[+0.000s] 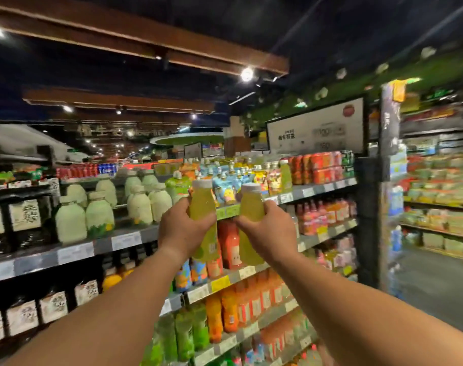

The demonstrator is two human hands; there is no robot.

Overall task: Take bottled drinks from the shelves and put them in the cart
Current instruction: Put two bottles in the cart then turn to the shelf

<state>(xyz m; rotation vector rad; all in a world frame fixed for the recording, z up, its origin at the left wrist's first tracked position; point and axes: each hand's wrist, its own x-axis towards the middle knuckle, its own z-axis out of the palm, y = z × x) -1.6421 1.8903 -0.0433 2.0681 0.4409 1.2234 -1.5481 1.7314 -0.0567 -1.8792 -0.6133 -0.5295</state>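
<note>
Left hand (184, 228) wrapped round smooth yellow-green bottle (202, 207), white-capped; right hand (267, 235) clasping matching second bottle (250, 207). Both upright, side by side, before stocked shelf (130, 239).

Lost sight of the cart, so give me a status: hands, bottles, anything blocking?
Left hand grips one yellow-green bottle. Right hand grips a second bottle. Both held up before the shelves. Cart not in view; nothing blocking.
</note>
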